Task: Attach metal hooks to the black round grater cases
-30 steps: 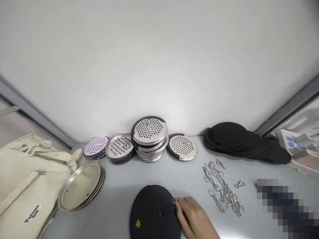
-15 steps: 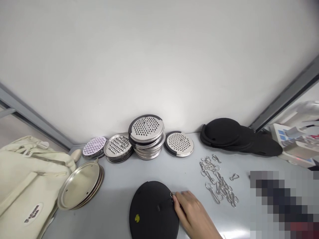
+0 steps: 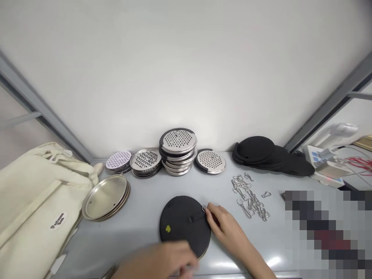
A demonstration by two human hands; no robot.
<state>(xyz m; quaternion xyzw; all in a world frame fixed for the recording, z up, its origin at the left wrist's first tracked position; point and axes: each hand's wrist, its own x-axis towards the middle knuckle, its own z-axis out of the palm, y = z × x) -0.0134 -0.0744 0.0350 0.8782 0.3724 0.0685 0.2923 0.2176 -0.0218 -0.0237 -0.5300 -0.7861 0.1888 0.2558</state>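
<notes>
A round black disc (image 3: 181, 215) with a yellow mark lies flat on the table near the front. At its right edge, my right hand (image 3: 225, 224) pinches a small metal clip (image 3: 204, 209), mostly covered by the fingers. My left hand (image 3: 167, 257) is smeared by motion over the disc's near edge; its fingers cannot be made out clearly. To the right lie several loose metal snap hooks (image 3: 252, 199). A short black strap (image 3: 196, 217) crosses the disc toward the clip.
Round perforated grater plates (image 3: 178, 141) stand stacked along the wall, with a single grater (image 3: 211, 161) beside them. Plain metal discs (image 3: 107, 195) and a cream bag (image 3: 37, 193) are at left. Black round covers (image 3: 257, 149) and a power strip (image 3: 316, 155) are at right.
My left hand has come into view from below, over the near part of the disc. The view has shifted, while my right hand stays at the disc's right edge.
</notes>
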